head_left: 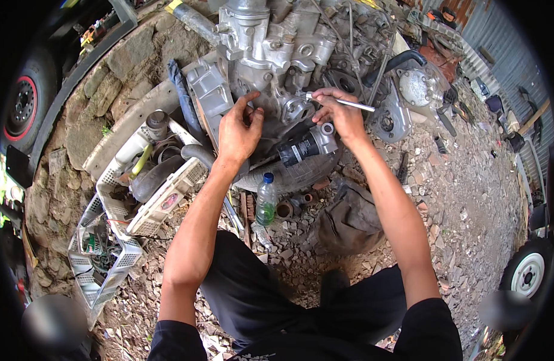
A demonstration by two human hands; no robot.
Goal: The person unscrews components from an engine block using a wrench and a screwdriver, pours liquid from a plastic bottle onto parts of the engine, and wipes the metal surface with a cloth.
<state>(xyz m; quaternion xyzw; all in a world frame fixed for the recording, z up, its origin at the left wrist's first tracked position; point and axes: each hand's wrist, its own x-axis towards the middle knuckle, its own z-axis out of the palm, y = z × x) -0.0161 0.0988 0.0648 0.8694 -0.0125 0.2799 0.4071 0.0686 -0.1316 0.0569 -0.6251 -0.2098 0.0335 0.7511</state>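
A grey metal engine block (277, 54) rests on a worn tyre (295, 174) on stony ground. My left hand (239, 129) lies against the lower front of the engine, fingers spread and curled on the casting. My right hand (340, 111) pinches a thin silver rod-like tool (349, 103), its tip pointing left at a small round fitting on the engine. Just below that hand sits a black cylindrical part with a metal end (307, 145), attached to the engine.
A clear plastic bottle with a blue cap (266, 201) stands below the tyre. Broken white plastic crates (123, 198) hold hoses and parts at left. A dark cloth (349, 222) lies on the gravel. Wheels (527, 274) stand at the right, another wheel (21, 105) at the left.
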